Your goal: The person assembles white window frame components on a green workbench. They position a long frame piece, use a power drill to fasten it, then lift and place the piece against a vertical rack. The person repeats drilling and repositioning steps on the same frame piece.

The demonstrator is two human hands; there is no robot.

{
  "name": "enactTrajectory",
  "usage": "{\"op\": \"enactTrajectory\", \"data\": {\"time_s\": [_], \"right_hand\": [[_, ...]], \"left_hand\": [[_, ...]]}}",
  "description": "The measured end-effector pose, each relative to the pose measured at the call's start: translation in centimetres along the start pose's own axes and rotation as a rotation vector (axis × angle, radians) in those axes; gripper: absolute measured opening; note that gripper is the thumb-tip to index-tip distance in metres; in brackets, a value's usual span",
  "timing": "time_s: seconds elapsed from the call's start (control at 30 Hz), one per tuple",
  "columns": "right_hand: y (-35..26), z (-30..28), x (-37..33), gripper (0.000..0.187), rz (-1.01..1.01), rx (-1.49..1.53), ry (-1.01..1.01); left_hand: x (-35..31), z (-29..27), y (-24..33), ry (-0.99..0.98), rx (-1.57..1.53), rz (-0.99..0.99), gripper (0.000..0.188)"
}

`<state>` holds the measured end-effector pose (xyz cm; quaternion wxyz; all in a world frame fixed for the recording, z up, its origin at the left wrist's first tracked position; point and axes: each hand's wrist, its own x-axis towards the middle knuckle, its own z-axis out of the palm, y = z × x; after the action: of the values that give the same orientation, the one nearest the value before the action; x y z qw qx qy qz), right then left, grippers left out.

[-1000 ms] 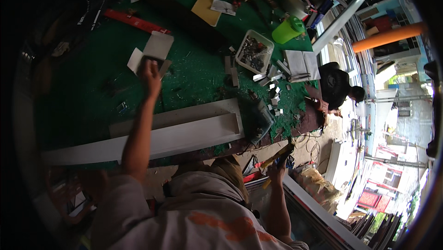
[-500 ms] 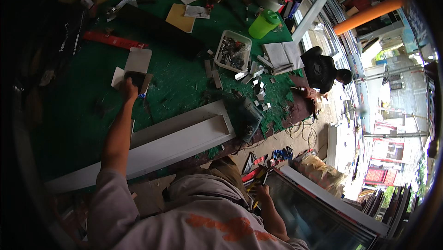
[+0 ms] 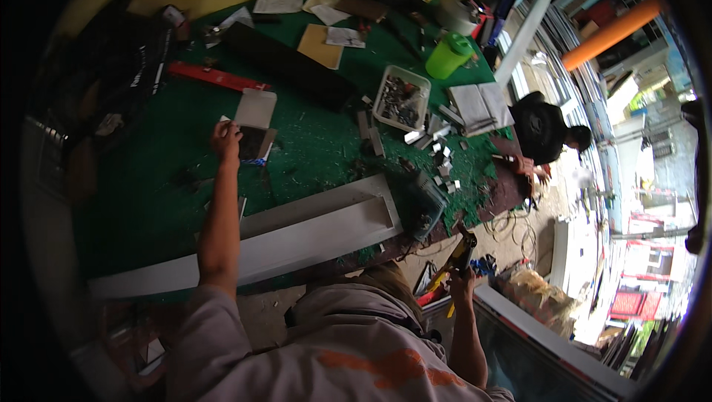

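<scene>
My left hand (image 3: 227, 141) is at the left side of a small open box (image 3: 256, 144) on the green worktable. Its fingers are bent together beside a raised white flap; I cannot make out what lies between them. The box has its pale lid (image 3: 256, 108) folded back and a dark inside. In my right hand (image 3: 463, 279), off the table's near edge, is a black and yellow hand tool (image 3: 462, 252), its head pointing up. A long white metal profile (image 3: 311, 233) lies along the near edge of the table, under my left forearm.
A white tub (image 3: 402, 98) of small metal parts stands near scattered metal offcuts (image 3: 443, 153). Beyond are a green lidded jug (image 3: 449, 55), an open notebook (image 3: 482, 107), a long dark profile (image 3: 289, 68) and a red strip (image 3: 215, 76). A person (image 3: 540, 129) crouches at the right.
My left hand has drawn back from inside the box to its left side. My right hand has raised the black and yellow tool toward the table. The view has shifted slightly.
</scene>
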<state>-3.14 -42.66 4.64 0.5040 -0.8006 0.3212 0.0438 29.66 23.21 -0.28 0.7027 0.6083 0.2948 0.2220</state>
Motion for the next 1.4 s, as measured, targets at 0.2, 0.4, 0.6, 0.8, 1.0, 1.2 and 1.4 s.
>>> {"op": "enactTrajectory", "data": {"time_s": [0.2, 0.4, 0.6, 0.8, 1.0, 1.2, 1.4], "right_hand": [[-10.7, 2.8, 1.7, 0.033, -0.203, 0.188, -0.345], [-20.4, 6.1, 1.5, 0.028, -0.312, 0.335, -0.744], [-24.5, 4.6, 2.9, 0.035, -0.369, 0.293, -0.878], [-23.2, 3.4, 6.0, 0.036, -0.312, 0.430, -0.975], [-22.8, 1.6, 8.7, 0.031, -0.232, 0.509, -1.022], [-22.5, -0.4, 12.8, 0.018, -0.319, 0.541, -0.888], [-21.0, -0.1, 16.4, 0.020, -0.320, 0.363, -0.735]], "left_hand": [[-16.1, 7.4, 8.4, -0.280, -0.483, -0.063, 0.009], [-31.2, 16.2, 14.1, -0.516, -0.811, -0.322, 0.010], [-34.9, 20.2, 16.8, -0.517, -0.762, -0.271, 0.011], [-36.7, 23.4, 16.4, -0.480, -0.636, -0.234, 0.011], [-37.5, 26.1, 16.0, -0.602, -0.253, -0.098, 0.015], [-40.0, 24.7, 14.4, -1.346, 0.574, -0.130, 0.028], [-41.8, 23.0, 13.0, -1.093, 0.510, -0.169, 0.037]]}}
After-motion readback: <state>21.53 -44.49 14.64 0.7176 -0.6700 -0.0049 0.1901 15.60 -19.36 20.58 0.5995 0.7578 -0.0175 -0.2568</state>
